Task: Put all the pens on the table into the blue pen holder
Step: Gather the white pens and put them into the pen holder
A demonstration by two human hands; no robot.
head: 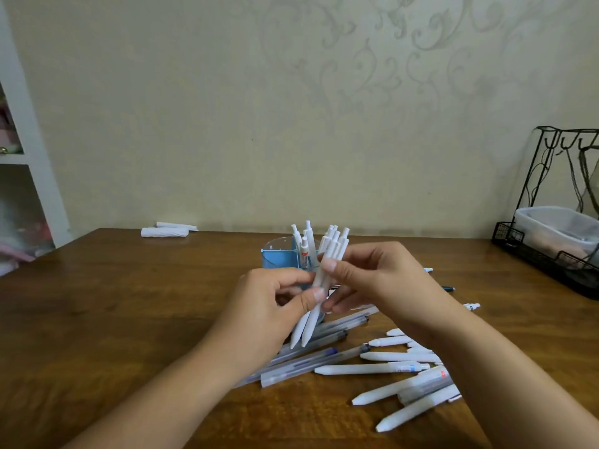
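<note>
Pens (372, 370), white and clear, are scattered toward the bench's (129, 319) near right edge. A white pen bundle (319, 286) is pinched in both grips, left hand (275, 306) and right hand (369, 277). Behind, mid-bench, the blue pen holder (275, 258) is seen with pens upright inside.
</note>
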